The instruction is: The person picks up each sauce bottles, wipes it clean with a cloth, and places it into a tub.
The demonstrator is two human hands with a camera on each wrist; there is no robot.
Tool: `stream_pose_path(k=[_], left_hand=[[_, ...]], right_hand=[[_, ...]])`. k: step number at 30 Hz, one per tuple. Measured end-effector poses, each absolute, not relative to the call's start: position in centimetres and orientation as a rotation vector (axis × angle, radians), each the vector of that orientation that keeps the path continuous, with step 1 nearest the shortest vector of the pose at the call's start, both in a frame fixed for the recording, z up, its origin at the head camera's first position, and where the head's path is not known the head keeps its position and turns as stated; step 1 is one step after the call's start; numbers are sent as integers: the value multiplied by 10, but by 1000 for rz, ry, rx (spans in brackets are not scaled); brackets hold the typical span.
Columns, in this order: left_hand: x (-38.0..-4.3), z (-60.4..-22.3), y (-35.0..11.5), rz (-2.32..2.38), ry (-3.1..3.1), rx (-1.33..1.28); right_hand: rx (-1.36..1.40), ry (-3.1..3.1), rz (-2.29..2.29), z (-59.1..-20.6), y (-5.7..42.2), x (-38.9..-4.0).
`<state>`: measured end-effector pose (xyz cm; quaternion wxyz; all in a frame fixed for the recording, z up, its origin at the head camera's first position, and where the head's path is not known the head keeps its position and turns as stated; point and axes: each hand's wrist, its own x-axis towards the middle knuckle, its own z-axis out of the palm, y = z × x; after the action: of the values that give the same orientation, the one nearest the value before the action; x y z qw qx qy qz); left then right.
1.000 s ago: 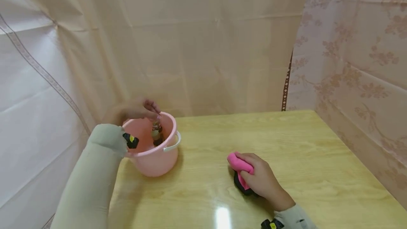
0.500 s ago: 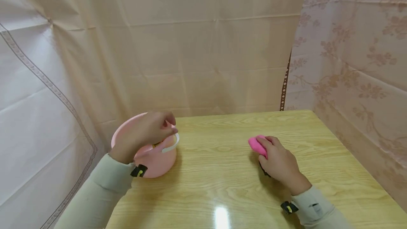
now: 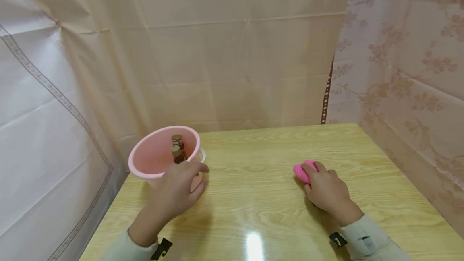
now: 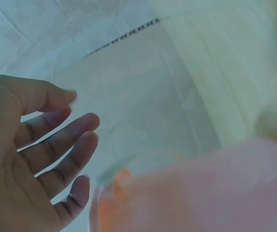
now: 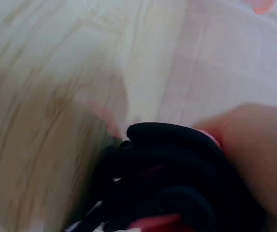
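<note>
My left hand [image 3: 177, 190] hovers in front of the pink bucket [image 3: 164, 130], overlapping its near side in the head view. In the left wrist view its fingers [image 4: 63, 150] are spread and loosely bent, and nothing is between them. Two small dark bottles [image 3: 177, 154] with gold-coloured caps stand inside the bucket against its right wall. At the right of the table, my right hand [image 3: 328, 188] grips a soft pink-and-black bundle [image 3: 303, 171]. Its black folded layers [image 5: 167, 159] fill the lower part of the right wrist view; its exact kind is unclear.
The wood-grain table [image 3: 246, 196] reaches back to a beige curtain [image 3: 232, 71]. A flower-patterned cloth [image 3: 417, 75] hangs along the right side. On the bucket's right side is a white handle [image 3: 203, 155].
My left hand has come out of the bucket and moved nearer to me, leaving both bottles inside. My right hand has carried the pink-and-black bundle to the right.
</note>
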<state>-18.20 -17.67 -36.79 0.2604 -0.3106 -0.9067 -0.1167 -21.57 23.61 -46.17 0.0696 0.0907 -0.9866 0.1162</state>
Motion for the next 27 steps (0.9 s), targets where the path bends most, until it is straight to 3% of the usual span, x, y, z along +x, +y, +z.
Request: stream_pose_path(k=[5, 16, 27], left_hand=[[-179, -381, -164, -344, -2493, -924], [-183, -389, -139, -284, -2712, -912], [-187, -389, -134, -343, -2720, -817]], right_hand=[[420, -3023, 453, -471, 228, -209], [324, -3100, 423, -478, 215, -202], [379, -3042, 470, -447, 225, -204]])
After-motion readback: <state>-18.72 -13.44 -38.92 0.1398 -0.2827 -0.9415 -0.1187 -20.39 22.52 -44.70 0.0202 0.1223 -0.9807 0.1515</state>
